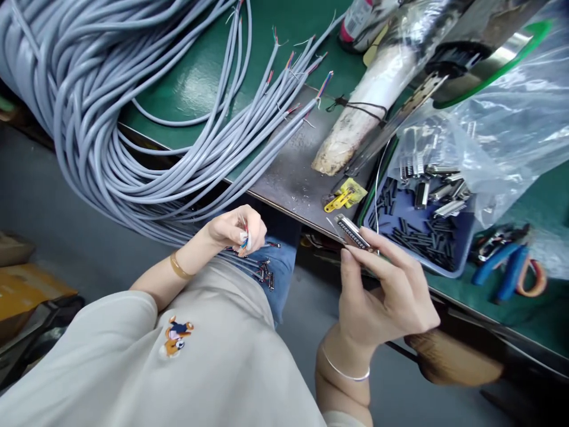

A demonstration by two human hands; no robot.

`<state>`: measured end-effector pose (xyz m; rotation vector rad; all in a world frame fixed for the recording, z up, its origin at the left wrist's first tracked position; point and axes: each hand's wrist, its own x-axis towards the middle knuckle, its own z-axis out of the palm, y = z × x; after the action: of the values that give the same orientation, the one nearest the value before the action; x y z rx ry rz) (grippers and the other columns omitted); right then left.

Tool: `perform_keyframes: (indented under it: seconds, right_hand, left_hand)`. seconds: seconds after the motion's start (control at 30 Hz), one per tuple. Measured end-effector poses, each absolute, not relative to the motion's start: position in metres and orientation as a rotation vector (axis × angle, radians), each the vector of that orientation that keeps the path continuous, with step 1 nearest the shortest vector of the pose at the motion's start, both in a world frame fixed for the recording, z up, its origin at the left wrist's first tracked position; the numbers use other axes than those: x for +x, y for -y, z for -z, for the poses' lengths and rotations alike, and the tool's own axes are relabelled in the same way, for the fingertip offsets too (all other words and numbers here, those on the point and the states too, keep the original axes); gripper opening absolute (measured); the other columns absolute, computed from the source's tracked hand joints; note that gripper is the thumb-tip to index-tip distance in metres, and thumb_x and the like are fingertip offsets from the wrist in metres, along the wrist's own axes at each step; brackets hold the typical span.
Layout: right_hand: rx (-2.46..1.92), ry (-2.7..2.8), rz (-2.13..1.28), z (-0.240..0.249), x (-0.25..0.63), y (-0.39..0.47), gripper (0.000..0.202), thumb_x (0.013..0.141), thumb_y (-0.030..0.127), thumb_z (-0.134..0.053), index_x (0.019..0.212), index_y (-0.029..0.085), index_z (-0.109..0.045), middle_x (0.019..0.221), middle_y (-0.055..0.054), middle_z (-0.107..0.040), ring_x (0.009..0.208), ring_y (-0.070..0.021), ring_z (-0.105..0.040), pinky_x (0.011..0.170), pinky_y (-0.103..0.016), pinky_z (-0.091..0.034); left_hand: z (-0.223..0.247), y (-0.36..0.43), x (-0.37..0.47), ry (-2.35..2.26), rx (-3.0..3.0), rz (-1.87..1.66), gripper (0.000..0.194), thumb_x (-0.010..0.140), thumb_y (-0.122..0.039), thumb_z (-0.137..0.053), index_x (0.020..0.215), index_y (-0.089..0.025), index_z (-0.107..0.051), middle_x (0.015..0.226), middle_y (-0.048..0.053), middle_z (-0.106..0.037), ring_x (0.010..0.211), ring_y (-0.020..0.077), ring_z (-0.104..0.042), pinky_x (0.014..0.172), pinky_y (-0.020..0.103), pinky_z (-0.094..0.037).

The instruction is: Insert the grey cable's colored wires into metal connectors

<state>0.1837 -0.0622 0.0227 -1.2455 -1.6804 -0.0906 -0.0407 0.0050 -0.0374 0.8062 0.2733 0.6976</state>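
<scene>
Green bench matting (191,89) runs along the far side of the work area, heaped at the left with looped grey cables (84,118) whose stripped ends fan toward the middle, probably laid that way so each end is easy to pick up. Near the bench's front edge, beside a blue tray (462,261) of small parts, the right hand (386,290) pinches a metal-framed connector (351,231) between thumb and fingers. Gripping it by one end seems meant to leave its row of contacts exposed. That forearm rises steeply from below, fingers pointing left. The left hand (237,228), elbow bent and close to the body, curls its fingertips around coloured wires (243,237), apparently to gather them, though the fingers hide how many are held.
</scene>
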Motion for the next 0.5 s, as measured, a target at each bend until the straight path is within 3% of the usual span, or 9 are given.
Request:
perform_keyframes:
  seconds: [0.13,0.3,0.5]
  right_hand:
    - [-1.258,1.746,-0.009,-0.026,0.181,0.064,0.031,0.076,0.001,-0.081,0.098,0.023,-0.078,0.117,-0.004,-0.079,0.090,-0.0187,-0.078,0.077,-0.028,-0.066]
    - [-1.249,1.844,-0.163,-0.029,0.179,0.068,0.025,0.078,0.003,-0.081,0.093,0.022,-0.076,0.121,-0.004,-0.077,0.095,-0.0175,-0.077,0.086,-0.030,-0.066]
    - [-1.228,2.024,-0.250,-0.027,0.174,0.068,0.017,0.085,0.008,-0.076,0.095,0.022,-0.073,0.126,-0.007,-0.074,0.098,-0.0174,-0.076,0.088,-0.030,-0.067]
  left_hand:
    - [0.041,-0.005,-0.042,-0.217,0.766,-0.752,0.041,0.058,-0.052,-0.084,0.043,-0.021,-0.063,0.037,0.005,-0.053,0.025,0.0120,-0.041,0.028,0.024,-0.027]
    - [0.037,-0.004,-0.043,-0.274,0.742,-0.741,0.046,0.058,-0.052,-0.087,0.044,-0.019,-0.058,0.038,0.004,-0.053,0.027,0.0101,-0.041,0.029,0.023,-0.028]
    - [0.012,-0.002,-0.034,-0.561,0.749,-0.765,0.038,0.067,-0.042,-0.089,0.068,-0.017,-0.060,0.050,-0.003,-0.056,0.035,0.0042,-0.038,0.034,0.017,-0.025]
